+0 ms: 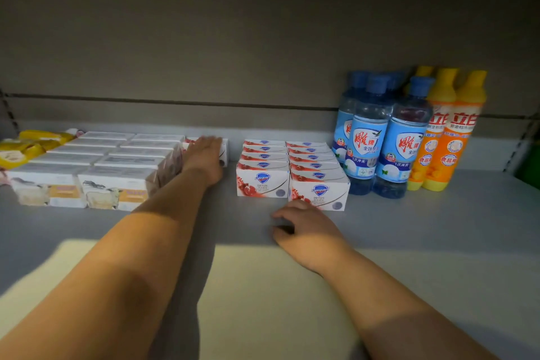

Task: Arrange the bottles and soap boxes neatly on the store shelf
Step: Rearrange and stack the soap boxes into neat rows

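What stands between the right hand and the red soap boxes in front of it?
Nothing visible stands between them. The right hand rests on the shelf, directly before the front red box of the right row. The pictures do not show whether it touches that box.

Head-high, close, down onto shelf (438, 228)

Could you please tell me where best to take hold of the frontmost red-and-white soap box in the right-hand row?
Probably set the grip on its short ends, coming from the front: the red-and-white cardboard soap box stands ahead of its neighbouring row, with more boxes packed behind it.
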Demonstrator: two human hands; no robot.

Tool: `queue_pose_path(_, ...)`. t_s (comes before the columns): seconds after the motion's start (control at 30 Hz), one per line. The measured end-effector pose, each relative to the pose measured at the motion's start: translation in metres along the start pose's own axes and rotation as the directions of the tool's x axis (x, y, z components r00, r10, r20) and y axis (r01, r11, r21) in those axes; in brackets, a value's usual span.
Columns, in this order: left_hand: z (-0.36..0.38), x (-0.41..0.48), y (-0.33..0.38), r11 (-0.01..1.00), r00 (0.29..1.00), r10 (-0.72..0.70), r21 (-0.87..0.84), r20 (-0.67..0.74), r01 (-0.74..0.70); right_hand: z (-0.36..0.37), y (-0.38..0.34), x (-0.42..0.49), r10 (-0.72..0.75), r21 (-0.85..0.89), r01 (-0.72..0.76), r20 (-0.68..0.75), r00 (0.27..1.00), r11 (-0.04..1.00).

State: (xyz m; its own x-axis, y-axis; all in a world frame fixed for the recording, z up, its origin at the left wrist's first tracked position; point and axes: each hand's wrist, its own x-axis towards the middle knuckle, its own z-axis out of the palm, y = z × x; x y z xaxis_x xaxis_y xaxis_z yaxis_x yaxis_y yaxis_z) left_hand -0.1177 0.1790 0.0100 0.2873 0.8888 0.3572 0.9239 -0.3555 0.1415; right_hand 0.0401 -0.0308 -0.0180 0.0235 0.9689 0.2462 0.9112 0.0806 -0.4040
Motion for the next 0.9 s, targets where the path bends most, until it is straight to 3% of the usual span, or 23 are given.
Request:
queue_pose_path(0.1, 0.013, 0.002, 0.002, 0.998, 0.986, -0.043, 0.046, -0.162, 0.051, 0.003, 0.003, 0.001, -0.007, 0.005, 0.007, -0.016, 1.000, 1.000)
queue_pose_path(0.23, 0.013, 0.006, 0.002, 0.995, 0.981, -0.098, 0.017, -0.167, 0.102, 0.003, 0.005, 0.002, -0.011, 0.010, 0.012, -0.010, 1.000, 1.000)
queue_pose_path(0.4, 0.015, -0.002, -0.006, 1.000, 0.974, -0.012, 0.007, -0.225, 0.014, 0.001, 0.003, 0.001, -0.003, 0.019, 0.003, -0.007, 1.000, 1.000)
queue_pose_path(0.5, 0.010, -0.009, -0.007, 0.982, 0.940, -0.051, -0.189, -0.339, -0.015, -0.001, 0.001, 0.001, 0.009, 0.003, -0.009, 0.011, 1.000, 1.000)
queue_pose_path(0.53, 0.006, -0.014, -0.007, 0.934, 0.909, -0.140, -0.358, -0.393, -0.011, -0.002, 0.001, 0.000, 0.016, 0.002, -0.016, 0.014, 1.000, 1.000)
queue_pose_path(0.6, -0.007, -0.029, -0.002, 0.722, 0.848, -0.353, -0.691, -0.396, -0.023, -0.002, -0.001, 0.000, 0.032, 0.006, -0.032, 0.016, 0.999, 0.999)
queue_pose_path(0.63, -0.013, -0.037, 0.002, 0.632, 0.826, -0.412, -0.773, -0.385, -0.045, -0.003, -0.002, 0.000, 0.038, 0.006, -0.038, 0.016, 0.999, 0.999)
queue_pose_path(0.77, -0.033, -0.074, 0.018, 0.449, 0.753, -0.585, -0.894, -0.301, -0.009, -0.005, -0.003, 0.000, 0.060, 0.002, -0.060, 0.023, 0.998, 0.998)
queue_pose_path(0.8, -0.036, -0.082, 0.021, 0.327, 0.714, -0.662, -0.945, -0.228, 0.002, -0.006, -0.004, 0.000, 0.067, -0.001, -0.067, 0.030, 0.997, 0.998)
queue_pose_path(0.83, -0.041, -0.090, 0.023, 0.137, 0.684, -0.721, -0.990, -0.111, -0.017, -0.007, -0.004, 0.000, 0.073, -0.008, -0.073, 0.039, 0.997, 0.997)
queue_pose_path(0.9, -0.051, -0.104, 0.026, -0.264, 0.706, -0.693, -0.963, 0.147, -0.059, -0.008, -0.007, -0.001, 0.085, -0.019, -0.084, 0.042, 0.996, 0.996)
